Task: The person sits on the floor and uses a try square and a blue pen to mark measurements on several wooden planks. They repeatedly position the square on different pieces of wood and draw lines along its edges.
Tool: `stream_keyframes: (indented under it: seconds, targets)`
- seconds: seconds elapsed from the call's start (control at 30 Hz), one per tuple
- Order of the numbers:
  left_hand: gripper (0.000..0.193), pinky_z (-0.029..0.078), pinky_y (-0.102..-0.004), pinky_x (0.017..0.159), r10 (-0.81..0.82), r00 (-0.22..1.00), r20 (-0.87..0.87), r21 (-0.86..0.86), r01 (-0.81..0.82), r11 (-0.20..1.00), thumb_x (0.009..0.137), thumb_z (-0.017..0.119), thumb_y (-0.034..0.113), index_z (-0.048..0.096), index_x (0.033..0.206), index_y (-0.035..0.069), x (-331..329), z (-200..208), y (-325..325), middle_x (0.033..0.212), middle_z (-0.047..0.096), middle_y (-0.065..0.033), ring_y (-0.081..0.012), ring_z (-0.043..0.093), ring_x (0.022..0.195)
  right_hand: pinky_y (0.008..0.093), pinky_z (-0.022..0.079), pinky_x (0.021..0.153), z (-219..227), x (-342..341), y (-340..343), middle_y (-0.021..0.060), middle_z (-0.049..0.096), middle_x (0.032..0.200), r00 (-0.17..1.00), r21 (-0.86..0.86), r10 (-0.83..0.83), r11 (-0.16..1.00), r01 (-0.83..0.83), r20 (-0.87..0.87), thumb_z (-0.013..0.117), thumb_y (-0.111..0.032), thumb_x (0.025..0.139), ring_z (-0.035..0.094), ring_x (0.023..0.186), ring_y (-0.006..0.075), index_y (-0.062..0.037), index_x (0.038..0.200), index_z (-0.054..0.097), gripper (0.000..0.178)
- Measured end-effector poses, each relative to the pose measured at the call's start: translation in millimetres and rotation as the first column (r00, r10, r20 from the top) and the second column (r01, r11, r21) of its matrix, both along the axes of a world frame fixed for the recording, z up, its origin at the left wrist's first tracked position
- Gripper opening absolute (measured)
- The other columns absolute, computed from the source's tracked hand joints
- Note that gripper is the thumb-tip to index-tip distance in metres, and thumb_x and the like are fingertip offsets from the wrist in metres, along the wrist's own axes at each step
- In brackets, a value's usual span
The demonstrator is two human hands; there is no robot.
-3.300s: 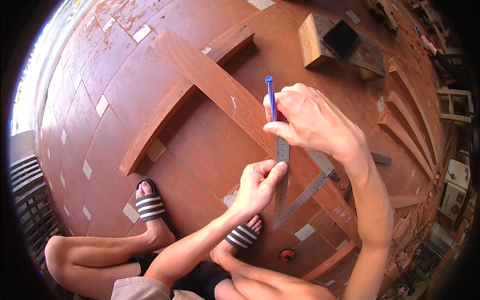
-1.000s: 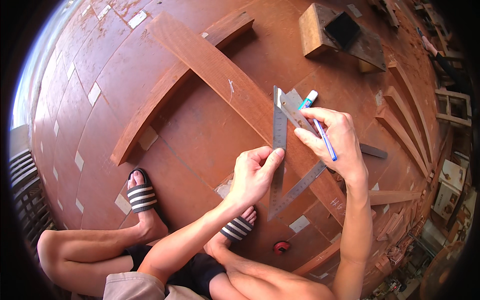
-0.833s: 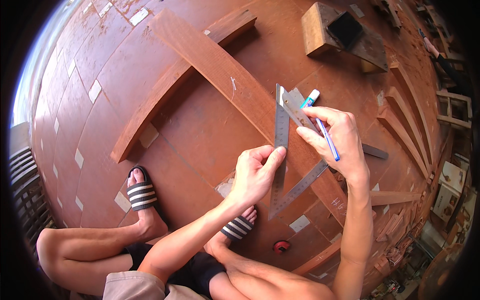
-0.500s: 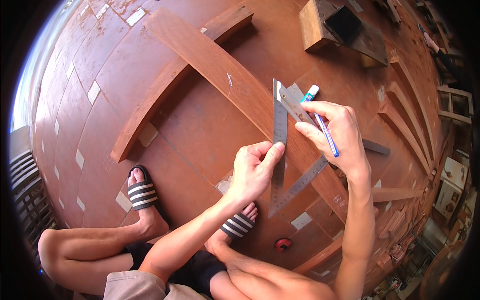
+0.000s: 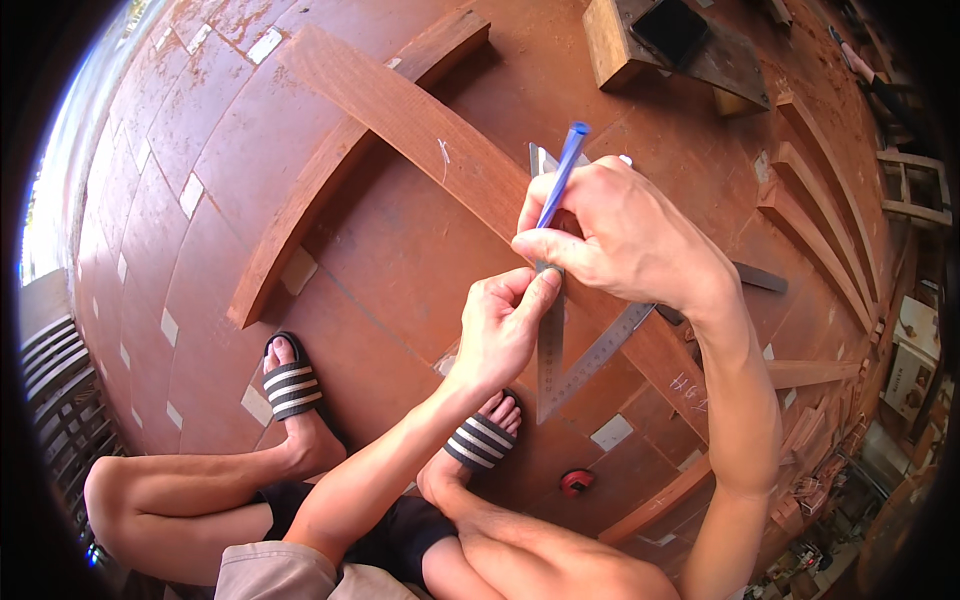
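A long reddish-brown wooden board [image 5: 425,135] runs diagonally from upper left to lower right, with pale marks on its face. Across it lies a metal set square [image 5: 598,358] with graduated blades. My left hand [image 5: 500,325] pinches one blade between thumb and fingers at the board's near edge. Just above the left thumb, my right hand [image 5: 635,235] is closed around a blue pen [image 5: 565,170], its capped-looking end pointing up. The pen's tip is hidden behind the right hand's fingers. The square's upper part is mostly covered by that hand.
A curved wooden piece [image 5: 300,230] lies beneath the board's far end. Several curved pieces [image 5: 825,220] rest at the right. A wooden block [image 5: 615,45] with a dark flat object [image 5: 670,30] stands at the top. A small red round object [image 5: 577,482] sits near my sandaled foot [image 5: 482,440].
My right hand has turned over and moved left toward my left thumb. The pen, earlier pointing down across the palm, now stands upright in its fingers. My left hand still pinches the square.
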State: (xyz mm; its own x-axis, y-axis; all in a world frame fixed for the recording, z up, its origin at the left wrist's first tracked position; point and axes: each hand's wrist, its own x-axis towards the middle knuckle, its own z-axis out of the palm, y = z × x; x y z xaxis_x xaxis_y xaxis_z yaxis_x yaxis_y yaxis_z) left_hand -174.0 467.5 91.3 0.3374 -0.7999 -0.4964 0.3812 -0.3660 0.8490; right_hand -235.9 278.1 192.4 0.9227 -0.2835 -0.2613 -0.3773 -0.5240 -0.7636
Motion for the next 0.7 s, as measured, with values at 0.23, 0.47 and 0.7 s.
stream_keyframes:
  seconds: [0.23, 0.47, 0.7]
  targets:
    - [0.039, 0.052, -0.0326, 0.067, 0.032, 0.999, -0.033, -0.028, -0.033, 0.999, 0.112, 0.068, 0.031, 0.078, 0.090, 0.001, -3.5, -4.7, 0.7, 0.076, 0.076, -0.0038, -0.0092, 0.065, 0.070, 0.0493, 0.058, 0.091, -12.8, -0.3, 9.0, 0.0183, 0.075, 0.093, 0.999, -0.244, 0.042, 0.969, -0.046, -0.023, 0.080, -0.023, 0.097, 0.072, 0.095, 0.0402, -0.0011, 0.098, 0.076, 0.022]
    - [0.038, 0.052, -0.0329, 0.067, 0.011, 1.000, 0.010, -0.012, -0.011, 1.000, 0.112, 0.068, 0.031, 0.078, 0.091, 0.001, -1.9, -4.9, 0.6, 0.076, 0.076, -0.0042, -0.0094, 0.065, 0.071, 0.0490, 0.057, 0.093, -16.4, -2.4, 14.0, 0.0154, 0.074, 0.096, 0.996, -0.377, 0.066, 0.925, -0.041, 0.054, 0.083, -0.023, 0.095, 0.069, 0.101, 0.0371, -0.0031, 0.099, 0.076, 0.022]
    - [0.042, 0.052, -0.0330, 0.066, 0.035, 0.999, 0.006, -0.028, -0.035, 0.999, 0.112, 0.068, 0.033, 0.076, 0.088, 0.000, -3.5, -4.0, -0.4, 0.074, 0.076, -0.0046, -0.0096, 0.065, 0.069, 0.0501, 0.057, 0.091, -16.5, 0.5, 15.7, 0.0153, 0.073, 0.094, 0.994, -0.430, 0.092, 0.901, -0.056, 0.065, 0.084, -0.024, 0.095, 0.068, 0.098, 0.0377, -0.0032, 0.097, 0.073, 0.024]
